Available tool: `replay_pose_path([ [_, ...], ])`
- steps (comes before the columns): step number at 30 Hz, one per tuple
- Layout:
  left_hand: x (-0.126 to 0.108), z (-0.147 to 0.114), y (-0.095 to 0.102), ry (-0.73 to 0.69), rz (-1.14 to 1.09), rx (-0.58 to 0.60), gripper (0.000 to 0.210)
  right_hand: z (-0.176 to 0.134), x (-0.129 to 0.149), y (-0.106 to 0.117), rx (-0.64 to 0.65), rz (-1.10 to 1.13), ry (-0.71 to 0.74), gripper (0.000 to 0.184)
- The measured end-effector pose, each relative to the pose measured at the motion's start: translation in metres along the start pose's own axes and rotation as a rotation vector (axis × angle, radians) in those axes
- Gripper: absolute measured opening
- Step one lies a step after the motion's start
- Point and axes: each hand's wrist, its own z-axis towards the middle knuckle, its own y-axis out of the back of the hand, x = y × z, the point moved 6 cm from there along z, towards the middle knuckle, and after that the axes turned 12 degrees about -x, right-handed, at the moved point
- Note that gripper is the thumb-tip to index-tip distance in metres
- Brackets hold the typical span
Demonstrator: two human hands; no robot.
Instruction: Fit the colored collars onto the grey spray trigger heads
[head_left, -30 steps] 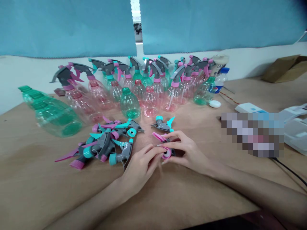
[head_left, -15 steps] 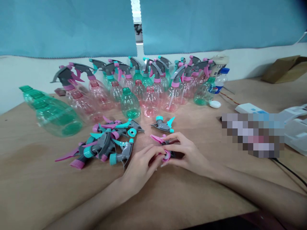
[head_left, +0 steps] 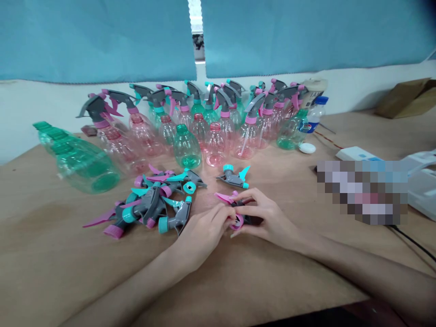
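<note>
Inside near edge of table (head_left: 279, 281), pink spray head (head_left: 225, 198) is gripped by curled right hand (head_left: 269, 218), its collar (head_left: 241, 221) apparently worked by bunched left hand (head_left: 206, 227), hold unclear, steadiness seemingly required next.

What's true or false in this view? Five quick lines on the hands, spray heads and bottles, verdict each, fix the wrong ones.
1. The right hand holds a pink-collared spray head. True.
2. The left hand is reaching for the blue-capped bottle. False: its fingertips are at the pink collar of that same spray head.
3. A pile of loose spray heads, pink and teal, lies on the table closer to the left hand than to the right. True.
4. The front green bottle, mid-row, has a spray head fitted. False: its neck has no spray head on it.
5. A white oval object lies in front of the blue-capped bottle. True.
</note>
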Motion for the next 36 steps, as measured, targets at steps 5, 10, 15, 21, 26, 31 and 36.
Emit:
replay_pose_path([
  [5,0.008,-0.004,-0.004,0.053,-0.006,0.091,0.012,0.0,-0.002,-0.002,0.004,-0.008,0.006,0.032],
  [10,0.008,-0.007,-0.001,0.141,-0.11,0.071,0.013,0.0,-0.01,0.005,-0.03,-0.03,-0.108,0.028],
  [15,0.007,-0.006,0.006,0.243,-0.205,-0.039,0.013,-0.002,-0.009,0.009,-0.04,-0.041,-0.145,0.031],
  [21,0.005,-0.001,0.011,0.284,-0.303,-0.099,0.01,-0.002,-0.005,0.005,-0.053,-0.036,-0.114,0.033],
  [26,0.003,0.001,0.01,0.393,-0.389,-0.072,0.014,-0.002,-0.001,0.004,-0.072,-0.048,-0.073,0.029],
  [31,0.004,-0.001,0.008,0.466,-0.361,-0.111,0.018,-0.003,0.003,0.0,-0.057,-0.058,-0.05,0.029],
  [36,0.005,-0.002,0.006,0.458,-0.404,-0.129,0.01,-0.003,-0.003,0.002,-0.08,-0.047,-0.109,0.028],
])
